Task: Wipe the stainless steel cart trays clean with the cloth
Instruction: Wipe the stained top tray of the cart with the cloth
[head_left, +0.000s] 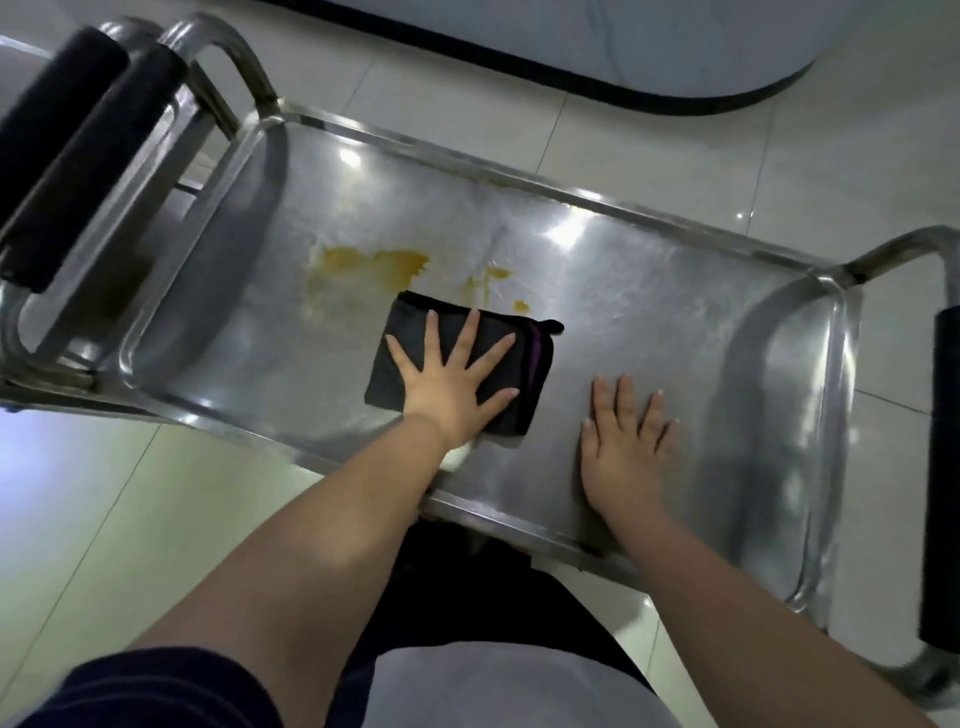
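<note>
- Head view: the dark folded cloth (415, 325) lies flat on the cart's top tray (649, 322), just beside a yellow-orange stain (374, 265) smeared across the tray's middle.
- The stain looks unwiped, so the job seems barely begun; any lower trays are hidden.
- The left grip (452, 384) presses down on the cloth, fingers spread wide, pinching nothing.
- The right grip (623, 447) rests flat on bare steel near the cloth, fingers straight, holding nothing.

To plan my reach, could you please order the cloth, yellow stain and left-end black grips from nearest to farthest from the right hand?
1. Cloth, just left of the right hand.
2. Yellow stain, beyond the cloth.
3. Black grips, far left end.
</note>
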